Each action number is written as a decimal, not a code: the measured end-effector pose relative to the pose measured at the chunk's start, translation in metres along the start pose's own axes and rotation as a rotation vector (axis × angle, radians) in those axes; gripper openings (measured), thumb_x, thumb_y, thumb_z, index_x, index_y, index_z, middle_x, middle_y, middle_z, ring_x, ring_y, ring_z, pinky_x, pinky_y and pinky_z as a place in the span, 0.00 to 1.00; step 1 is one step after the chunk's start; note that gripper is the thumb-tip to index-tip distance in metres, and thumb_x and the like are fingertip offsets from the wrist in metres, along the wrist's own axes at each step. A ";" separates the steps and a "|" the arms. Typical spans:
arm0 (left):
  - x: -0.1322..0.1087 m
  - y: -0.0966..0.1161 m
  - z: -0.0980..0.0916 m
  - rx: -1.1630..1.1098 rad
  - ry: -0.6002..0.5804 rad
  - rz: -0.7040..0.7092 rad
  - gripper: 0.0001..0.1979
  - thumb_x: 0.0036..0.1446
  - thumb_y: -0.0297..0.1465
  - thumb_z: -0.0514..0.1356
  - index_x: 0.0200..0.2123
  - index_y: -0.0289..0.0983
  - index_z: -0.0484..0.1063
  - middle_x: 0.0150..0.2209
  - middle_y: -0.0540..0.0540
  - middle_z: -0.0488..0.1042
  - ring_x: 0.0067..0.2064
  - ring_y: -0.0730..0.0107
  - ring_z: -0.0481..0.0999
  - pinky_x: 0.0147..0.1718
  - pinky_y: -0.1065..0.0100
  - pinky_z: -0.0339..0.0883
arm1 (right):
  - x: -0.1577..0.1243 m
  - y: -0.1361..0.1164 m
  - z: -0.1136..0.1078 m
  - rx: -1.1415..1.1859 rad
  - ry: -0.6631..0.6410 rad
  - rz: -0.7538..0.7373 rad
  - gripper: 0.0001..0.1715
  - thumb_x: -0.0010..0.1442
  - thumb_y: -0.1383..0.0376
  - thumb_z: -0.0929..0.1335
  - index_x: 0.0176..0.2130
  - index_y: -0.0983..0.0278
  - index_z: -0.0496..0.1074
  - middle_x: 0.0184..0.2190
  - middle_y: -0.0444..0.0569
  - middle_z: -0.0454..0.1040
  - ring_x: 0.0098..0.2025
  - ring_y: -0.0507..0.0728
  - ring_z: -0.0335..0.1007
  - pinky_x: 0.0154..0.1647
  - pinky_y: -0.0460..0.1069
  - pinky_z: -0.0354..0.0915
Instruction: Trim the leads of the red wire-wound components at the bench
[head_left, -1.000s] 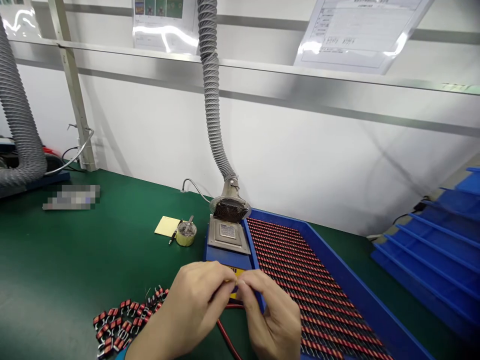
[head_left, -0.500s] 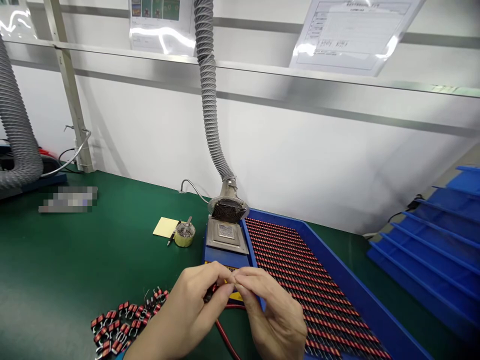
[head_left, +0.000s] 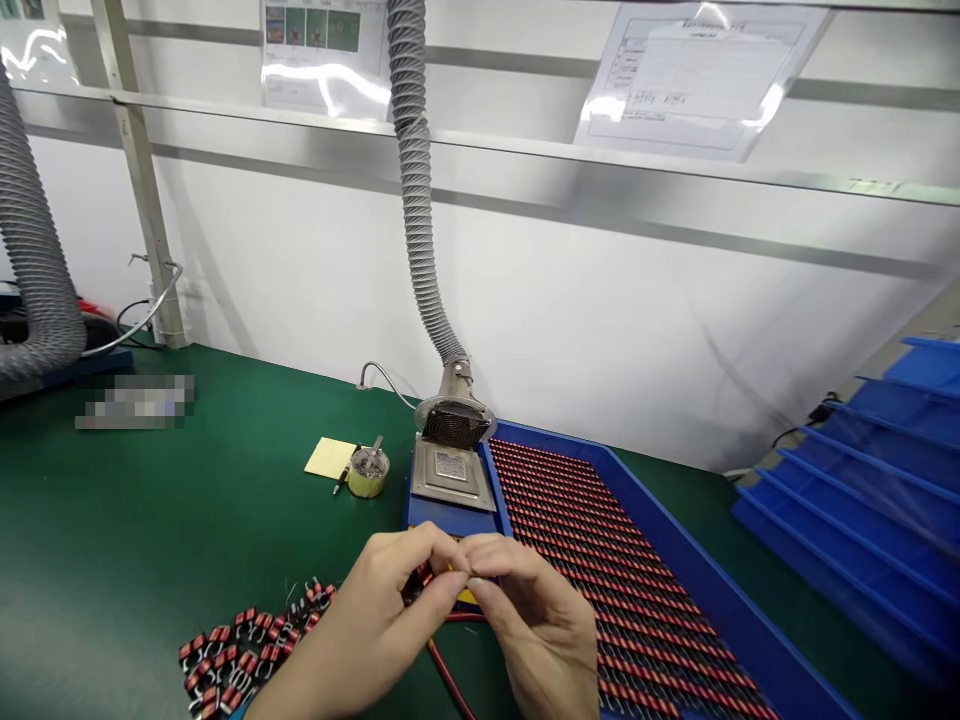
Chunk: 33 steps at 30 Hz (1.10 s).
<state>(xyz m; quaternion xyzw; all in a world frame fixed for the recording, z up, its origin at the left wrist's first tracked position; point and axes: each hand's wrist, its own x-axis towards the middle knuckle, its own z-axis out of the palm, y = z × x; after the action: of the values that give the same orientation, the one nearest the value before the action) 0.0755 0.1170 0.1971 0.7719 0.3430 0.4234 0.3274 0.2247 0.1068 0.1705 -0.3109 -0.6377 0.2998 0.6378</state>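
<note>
In front of the blue heating unit (head_left: 450, 515), my left hand (head_left: 375, 625) pinches thumb and index finger together. A small red-and-black wire-wound coil (head_left: 420, 580) shows in the gap of that hand, mostly covered by the fingers. My right hand (head_left: 536, 625) is closed in a pinch, its fingertips meeting those of the left. What lies between the right fingertips is too small to make out. Left of my left forearm lies a loose pile of similar red-and-black coils (head_left: 240, 655) with bare wire ends.
A blue tray (head_left: 720, 580) holds rows of the same coils on the right. Blue trays (head_left: 862, 510) are stacked beyond it. A round tub (head_left: 367, 475), a pen (head_left: 343, 480) and yellow notes (head_left: 330, 458) lie behind. An extraction hose (head_left: 420, 220) hangs over the unit; a red cable (head_left: 450, 680) runs below.
The fingers of my right hand have shifted slightly at the pinch, and that hand has moved a little left. The view has tilted up slightly.
</note>
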 end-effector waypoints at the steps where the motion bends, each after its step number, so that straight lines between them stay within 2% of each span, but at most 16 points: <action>1: 0.000 0.002 -0.001 -0.011 -0.011 -0.015 0.08 0.60 0.32 0.51 0.29 0.39 0.66 0.28 0.55 0.71 0.31 0.77 0.68 0.33 0.78 0.60 | 0.000 0.000 0.001 0.013 -0.001 -0.025 0.08 0.55 0.70 0.68 0.33 0.57 0.73 0.30 0.44 0.75 0.35 0.54 0.71 0.38 0.49 0.67; 3: 0.001 0.004 -0.002 -0.023 -0.043 -0.037 0.08 0.60 0.31 0.52 0.29 0.38 0.67 0.28 0.54 0.71 0.31 0.76 0.68 0.33 0.77 0.60 | -0.001 0.001 0.004 0.025 0.012 -0.003 0.06 0.56 0.69 0.67 0.31 0.58 0.73 0.29 0.44 0.74 0.34 0.54 0.71 0.36 0.48 0.67; 6: 0.001 0.004 -0.004 -0.023 -0.086 -0.046 0.08 0.60 0.31 0.51 0.29 0.38 0.67 0.28 0.53 0.71 0.32 0.75 0.68 0.33 0.76 0.59 | 0.000 0.001 0.003 0.091 0.058 0.123 0.07 0.58 0.65 0.66 0.27 0.60 0.70 0.24 0.43 0.71 0.29 0.51 0.69 0.31 0.45 0.65; 10: 0.001 0.000 -0.004 -0.059 -0.069 -0.044 0.09 0.60 0.31 0.51 0.28 0.38 0.65 0.28 0.54 0.68 0.30 0.76 0.65 0.32 0.76 0.57 | 0.001 0.001 -0.009 0.179 0.260 0.172 0.10 0.58 0.62 0.66 0.26 0.61 0.68 0.20 0.41 0.67 0.27 0.50 0.66 0.31 0.44 0.64; 12: 0.001 -0.004 -0.003 -0.134 -0.039 -0.079 0.08 0.61 0.33 0.51 0.30 0.39 0.65 0.29 0.54 0.67 0.31 0.76 0.64 0.33 0.75 0.57 | 0.002 0.001 -0.012 0.165 0.288 0.215 0.09 0.56 0.62 0.68 0.26 0.61 0.69 0.21 0.42 0.68 0.28 0.49 0.66 0.32 0.43 0.63; 14: 0.001 -0.008 -0.003 -0.279 -0.030 -0.118 0.05 0.60 0.33 0.52 0.38 0.42 0.66 0.33 0.53 0.66 0.36 0.74 0.64 0.36 0.75 0.58 | 0.004 0.002 -0.009 0.213 0.244 0.291 0.10 0.54 0.61 0.69 0.25 0.62 0.69 0.20 0.42 0.68 0.27 0.49 0.65 0.30 0.43 0.63; 17: 0.002 -0.014 0.000 -0.522 -0.032 -0.131 0.15 0.60 0.32 0.51 0.51 0.47 0.59 0.38 0.52 0.65 0.40 0.73 0.65 0.42 0.73 0.59 | 0.006 0.004 0.006 0.399 0.205 0.381 0.11 0.51 0.60 0.71 0.24 0.62 0.69 0.17 0.39 0.64 0.22 0.48 0.63 0.26 0.43 0.62; 19: 0.003 -0.016 0.002 -0.633 -0.010 -0.140 0.18 0.60 0.32 0.52 0.54 0.48 0.56 0.41 0.51 0.66 0.40 0.73 0.67 0.42 0.72 0.61 | 0.006 0.007 0.018 0.507 0.227 0.422 0.10 0.50 0.61 0.72 0.25 0.62 0.69 0.18 0.38 0.65 0.22 0.47 0.63 0.25 0.42 0.63; 21: 0.005 -0.016 0.004 -0.679 0.025 -0.164 0.21 0.58 0.31 0.55 0.54 0.48 0.56 0.45 0.50 0.69 0.43 0.72 0.69 0.44 0.70 0.62 | 0.006 0.010 0.028 0.590 0.264 0.491 0.09 0.48 0.62 0.73 0.30 0.61 0.70 0.26 0.41 0.71 0.29 0.49 0.68 0.29 0.43 0.66; 23: 0.007 -0.015 0.005 -0.651 0.039 -0.184 0.22 0.55 0.29 0.59 0.53 0.47 0.60 0.49 0.49 0.70 0.50 0.68 0.68 0.48 0.69 0.61 | 0.005 0.013 0.034 0.682 0.280 0.590 0.15 0.46 0.62 0.74 0.36 0.59 0.72 0.37 0.44 0.74 0.40 0.53 0.71 0.37 0.46 0.68; 25: 0.008 -0.014 0.005 -0.581 0.039 -0.187 0.21 0.53 0.28 0.60 0.51 0.46 0.65 0.52 0.49 0.70 0.54 0.66 0.66 0.52 0.69 0.59 | 0.004 0.016 0.036 0.776 0.287 0.669 0.19 0.44 0.62 0.76 0.38 0.58 0.73 0.41 0.45 0.74 0.43 0.54 0.71 0.41 0.46 0.68; 28: 0.012 -0.015 0.001 -0.511 0.024 -0.178 0.14 0.53 0.30 0.60 0.45 0.43 0.71 0.50 0.48 0.72 0.53 0.64 0.68 0.52 0.68 0.59 | 0.005 0.018 0.036 0.814 0.287 0.703 0.17 0.42 0.64 0.76 0.35 0.59 0.74 0.37 0.44 0.75 0.37 0.51 0.72 0.39 0.44 0.68; 30: 0.014 -0.018 -0.003 -0.527 0.025 -0.175 0.07 0.53 0.30 0.60 0.37 0.40 0.75 0.47 0.47 0.74 0.50 0.64 0.70 0.50 0.68 0.61 | 0.006 0.018 0.035 0.776 0.264 0.694 0.15 0.44 0.64 0.76 0.35 0.61 0.75 0.36 0.45 0.75 0.37 0.51 0.72 0.38 0.44 0.68; 33: 0.017 -0.023 -0.006 -0.567 0.105 -0.181 0.04 0.52 0.30 0.61 0.27 0.37 0.75 0.43 0.47 0.75 0.46 0.66 0.72 0.44 0.71 0.63 | 0.007 0.019 0.035 0.700 0.231 0.680 0.11 0.46 0.65 0.75 0.33 0.64 0.75 0.35 0.48 0.75 0.39 0.53 0.71 0.40 0.47 0.68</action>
<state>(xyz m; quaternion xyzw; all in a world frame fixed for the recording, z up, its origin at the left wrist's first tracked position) 0.0708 0.1446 0.1884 0.5932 0.2950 0.5106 0.5481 0.1901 0.1247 0.1595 -0.2998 -0.2867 0.6503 0.6365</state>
